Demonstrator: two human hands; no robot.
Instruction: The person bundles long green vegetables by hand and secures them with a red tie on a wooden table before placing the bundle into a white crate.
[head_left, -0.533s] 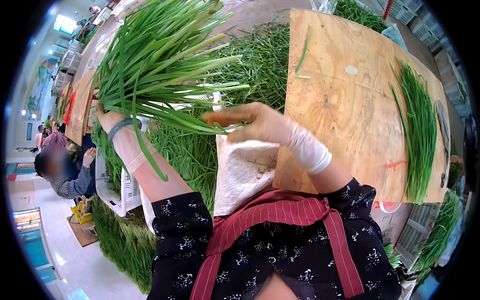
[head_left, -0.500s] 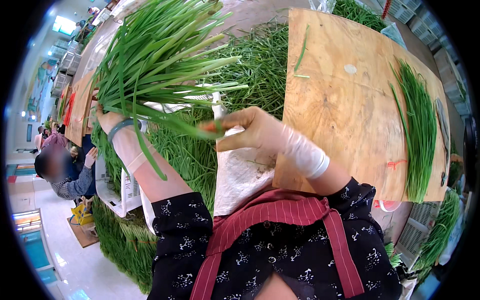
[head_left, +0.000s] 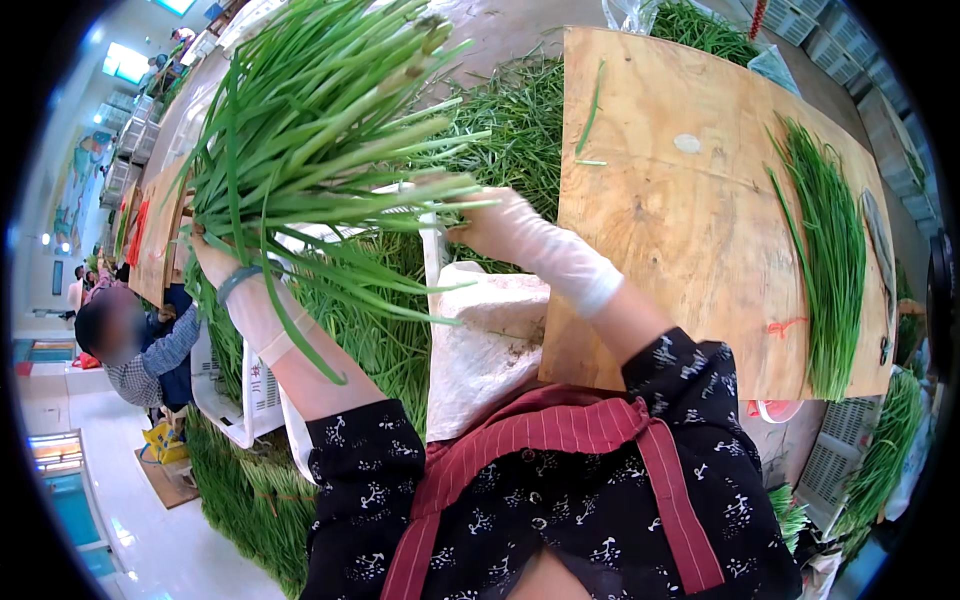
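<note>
A large bunch of garlic chives [head_left: 310, 140] is held up at the left, pale stem ends pointing right. My left hand [head_left: 212, 258], with a bangle at the wrist, is closed round the leafy side from below; leaves cover most of its fingers. At the pale stem ends is my right hand [head_left: 505, 228], in a thin whitish glove, its fingers closed on some stems and partly hidden by them. One long loose leaf [head_left: 300, 330] droops over my left forearm. Below the bunch, a white crate [head_left: 262, 395] holds more chives.
On the right stands a wooden board [head_left: 680, 230] with a laid-out bundle of chives [head_left: 832, 270], a red tie [head_left: 786, 326] and stray bits. A white sack [head_left: 490, 340] lies against my apron. Chives are heaped behind [head_left: 520, 110]. Another person [head_left: 150, 350] works at the left.
My right hand has moved up and slightly right to the stem ends, away from a drooping clump of leaves. Some stems now hang lower and spread wider; my left hand keeps its hold.
</note>
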